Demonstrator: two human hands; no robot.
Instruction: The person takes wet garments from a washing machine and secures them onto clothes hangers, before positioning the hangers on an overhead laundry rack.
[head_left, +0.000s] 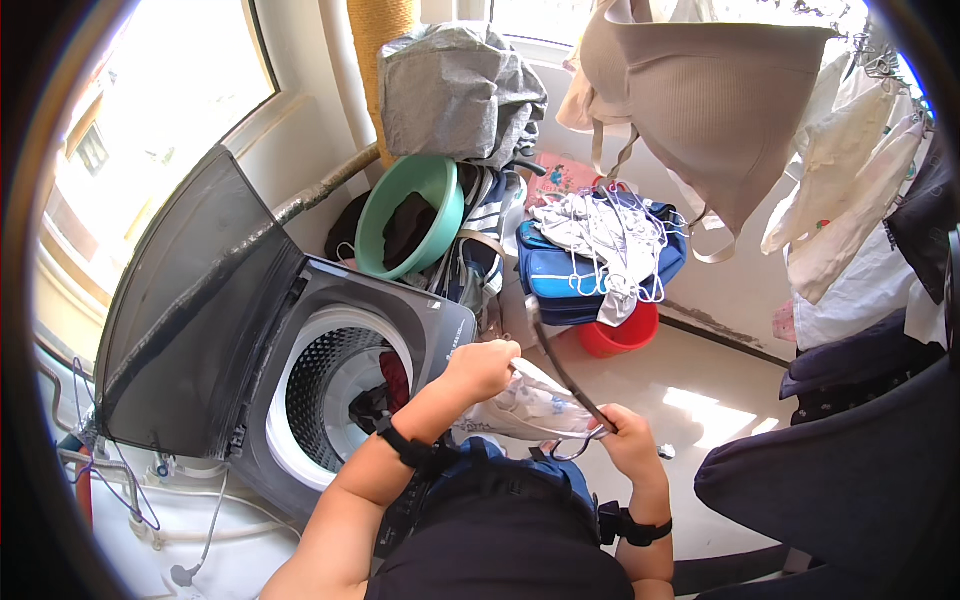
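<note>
My left hand (484, 369) grips the edge of a white garment (525, 409) with a faint blue print, stretched in front of my waist. In my right hand (632, 442) is a dark clothes hanger (559, 364), held near its metal hook, which curves down toward my body. One arm of the hanger points up and away from me, above the garment. The garment's other edge reaches my right fingers; whether they pinch it too is hard to tell. To the left stands a top-loading washing machine (442, 315), lid raised, with dark and red laundry (394, 379) in its drum.
A green basin (448, 217) with dark cloth sits behind the washer. Farther back, white hangers and cloth (600, 225) lie on a blue bag (559, 274) above a red bucket (619, 334). A beige bra (712, 112) and other laundry (847, 195) hang at upper right.
</note>
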